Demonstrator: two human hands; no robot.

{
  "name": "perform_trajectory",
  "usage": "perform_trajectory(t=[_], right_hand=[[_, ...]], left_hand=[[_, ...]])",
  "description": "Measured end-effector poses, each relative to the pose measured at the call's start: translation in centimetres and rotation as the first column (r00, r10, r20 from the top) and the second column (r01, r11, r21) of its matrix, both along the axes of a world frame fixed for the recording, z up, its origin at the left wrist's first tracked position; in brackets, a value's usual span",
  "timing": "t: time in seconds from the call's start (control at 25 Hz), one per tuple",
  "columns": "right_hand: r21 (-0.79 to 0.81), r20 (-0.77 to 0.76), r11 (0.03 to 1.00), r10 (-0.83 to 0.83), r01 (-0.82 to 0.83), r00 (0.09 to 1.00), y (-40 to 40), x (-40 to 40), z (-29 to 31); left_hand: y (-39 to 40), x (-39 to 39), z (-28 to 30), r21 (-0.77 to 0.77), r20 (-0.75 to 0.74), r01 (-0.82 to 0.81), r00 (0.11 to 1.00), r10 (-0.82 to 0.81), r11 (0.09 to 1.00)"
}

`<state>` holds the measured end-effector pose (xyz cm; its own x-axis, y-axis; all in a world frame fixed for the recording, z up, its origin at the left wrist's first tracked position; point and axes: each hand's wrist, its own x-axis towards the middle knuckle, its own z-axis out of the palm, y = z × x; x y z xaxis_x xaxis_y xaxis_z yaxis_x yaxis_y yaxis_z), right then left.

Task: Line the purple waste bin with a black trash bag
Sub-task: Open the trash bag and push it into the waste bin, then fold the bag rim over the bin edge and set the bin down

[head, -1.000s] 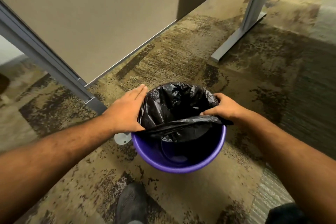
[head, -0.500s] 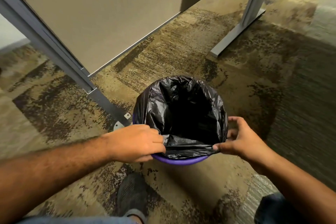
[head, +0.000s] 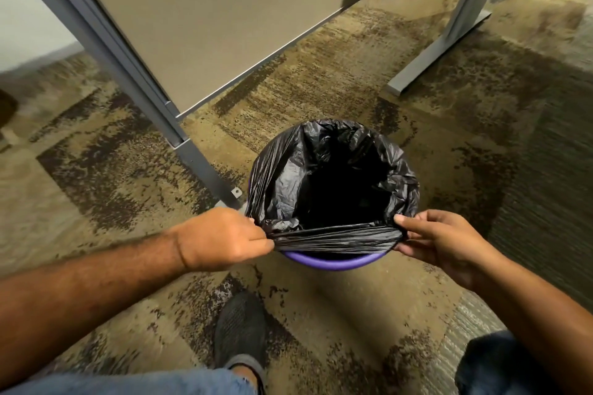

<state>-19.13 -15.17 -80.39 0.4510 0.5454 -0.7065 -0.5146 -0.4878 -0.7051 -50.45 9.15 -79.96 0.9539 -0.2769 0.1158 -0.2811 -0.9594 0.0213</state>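
The purple waste bin (head: 333, 263) stands on the carpet in front of me; only its near rim shows as a purple arc. A black trash bag (head: 288, 176) sits inside it, folded over the far and side rims, with its mouth open. The bag's near edge is stretched taut in a band across the opening, just inside the near rim. My left hand (head: 221, 239) pinches the left end of that band. My right hand (head: 439, 240) pinches the right end with thumb and fingers.
A grey partition panel (head: 205, 16) with a metal post (head: 192, 160) and foot stands close to the bin's left. A desk leg with a flat foot (head: 439, 48) rests at the back right. My dark shoe (head: 240, 333) is just behind the bin on patterned carpet.
Both hands moved from the bin's sides to its near edge, pulling the bag's near edge toward me. The bag now covers far more of the rim, and its mouth is wider.
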Motion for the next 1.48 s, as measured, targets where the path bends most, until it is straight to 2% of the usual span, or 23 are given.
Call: perform_trajectory(t=[0.16, 0.2, 0.28, 0.36, 0.44, 0.48, 0.52, 0.6, 0.68, 0.72, 0.84, 0.88, 0.92, 1.04, 1.12, 1.2, 1.24, 1.28, 1.32, 1.36, 1.4, 1.44, 1.48], right_hand=[[-0.032, 0.123, 0.998, 0.057, -0.053, 0.991, -0.3, 0.0, -0.4], [-0.032, 0.146, 0.998, 0.066, -0.062, 0.987, -0.3, 0.1, -0.5], [-0.024, 0.16, 0.997, 0.073, -0.07, 0.984, -0.2, 0.2, -0.5], [-0.005, 0.142, 0.996, 0.086, -0.086, 0.986, -0.1, 0.2, -0.3], [0.005, 0.134, 0.995, 0.101, -0.102, 0.986, 0.1, 0.0, -0.2], [-0.005, 0.139, 0.994, 0.106, -0.106, 0.985, 0.3, -0.1, -0.1], [-0.021, 0.145, 0.993, 0.116, -0.114, 0.983, 0.3, -0.2, 0.0], [-0.059, 0.16, 0.987, 0.154, -0.147, 0.975, 0.3, -0.1, 0.1], [-0.087, 0.164, 0.979, 0.197, -0.185, 0.967, 0.0, 0.0, 0.2], [-0.089, 0.168, 0.977, 0.205, -0.192, 0.964, -0.2, 0.1, 0.2], [-0.077, 0.188, 0.983, 0.177, -0.165, 0.966, -0.8, 0.8, 0.2], [-0.062, 0.176, 0.985, 0.172, -0.164, 0.969, -1.0, 1.0, 0.1], [-0.048, 0.162, 0.984, 0.179, -0.174, 0.97, -1.2, 1.2, 0.1], [-0.044, 0.121, 0.968, 0.251, -0.248, 0.96, -1.3, 1.7, 0.6], [-0.05, 0.089, 0.952, 0.305, -0.302, 0.948, -1.6, 2.0, 1.2], [-0.118, 0.146, 0.93, 0.362, -0.347, 0.921, -1.8, 1.9, 1.8], [-0.201, 0.281, 0.903, 0.425, -0.38, 0.86, -2.0, 1.7, 1.9], [-0.315, 0.491, 0.867, 0.497, -0.386, 0.715, -2.0, 1.6, 1.8], [-0.393, 0.695, 0.841, 0.537, -0.373, 0.478, -2.0, 1.3, 1.7], [-0.394, 0.836, 0.817, 0.509, -0.422, 0.204, -2.0, 0.8, 1.7], [-0.38, 0.897, 0.758, 0.443, -0.529, -0.01, -2.0, 0.0, 1.8], [-0.399, 0.903, 0.674, 0.408, -0.621, -0.138, -1.9, -0.7, 1.8], [-0.434, 0.891, 0.598, 0.397, -0.674, -0.222, -1.7, -1.3, 1.7]], left_hand=[[0.0, -1.9, -0.8, 0.005, -0.019, 0.01, 1.0, -0.01, 1.0], [0.1, -2.4, -1.0, 0.0, -0.053, -0.014, 0.998, 0.014, 1.0], [0.1, -3.5, -1.0, -0.085, -0.145, -0.165, 0.978, 0.152, 0.983], [-0.4, -4.3, -0.7, -0.237, -0.196, -0.388, 0.917, 0.347, 0.891], [-0.4, -4.0, -0.2, -0.383, -0.186, -0.561, 0.825, 0.533, 0.734], [-0.3, -3.5, 0.2, -0.395, -0.175, -0.615, 0.779, 0.602, 0.682], [0.1, -3.2, 0.6, -0.349, -0.161, -0.652, 0.749, 0.643, 0.673], [0.9, -2.7, 0.8, -0.169, -0.137, -0.671, 0.741, 0.657, 0.722], [1.1, -2.6, 0.0, -0.064, -0.192, -0.676, 0.73, 0.656, 0.734], [1.0, -2.5, -0.6, -0.085, -0.254, -0.693, 0.71, 0.657, 0.716], [1.2, -2.5, -1.2, -0.308, -0.449, -0.734, 0.673, 0.588, 0.605], [1.4, -2.6, -0.9, -0.327, -0.456, -0.707, 0.699, 0.55, 0.627], [1.6, -2.8, -0.6, -0.309, -0.424, -0.657, 0.742, 0.519, 0.688], [1.9, -3.2, 0.3, -0.091, -0.14, -0.395, 0.914, 0.381, 0.914], [1.9, -2.5, 0.8, 0.098, -0.031, -0.23, 0.972, 0.234, 0.968], [1.5, -1.5, 1.0, 0.211, -0.014, -0.13, 0.991, 0.136, 0.969], [1.1, -1.1, 0.9, 0.229, -0.017, -0.108, 0.993, 0.115, 0.967], [0.5, -0.8, 0.8, 0.224, -0.01, -0.094, 0.995, 0.099, 0.97], [-0.1, -0.5, 0.7, 0.208, 0.003, -0.082, 0.997, 0.083, 0.975], [-0.6, -0.2, 0.5, 0.191, 0.02, -0.07, 0.998, 0.067, 0.979], [-1.2, 0.1, 0.5, 0.178, 0.037, -0.057, 0.998, 0.051, 0.982], [-1.6, 0.4, 0.5, 0.163, 0.051, -0.042, 0.998, 0.035, 0.986], [-1.9, 0.8, 0.5, 0.149, 0.061, -0.038, 0.998, 0.029, 0.988]])
